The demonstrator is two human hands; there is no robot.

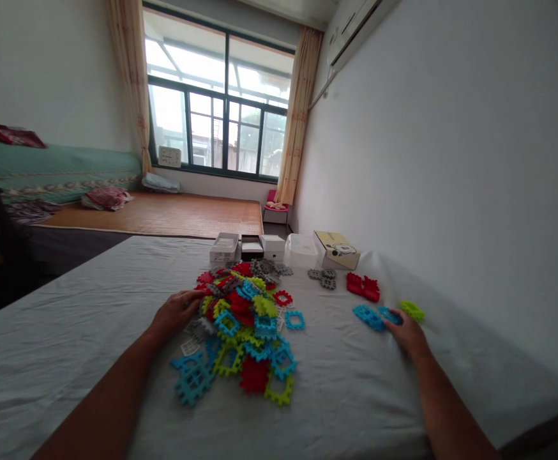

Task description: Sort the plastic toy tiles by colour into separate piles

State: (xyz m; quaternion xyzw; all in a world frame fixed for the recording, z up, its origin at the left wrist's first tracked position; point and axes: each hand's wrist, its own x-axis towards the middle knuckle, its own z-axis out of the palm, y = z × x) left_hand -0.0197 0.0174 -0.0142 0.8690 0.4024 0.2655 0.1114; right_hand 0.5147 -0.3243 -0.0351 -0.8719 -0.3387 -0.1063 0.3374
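Color groups (362, 287) lay apart; a bigger mixed pile (241, 308) remained.
My right hand (410, 333) gripped a blue piece (387, 314); my left hand (177, 311) touched the pile, its grip unclear.

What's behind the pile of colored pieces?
Behind the pile: a white box, a black-edged box and a second white box. Anything low directly behind it is hidden.
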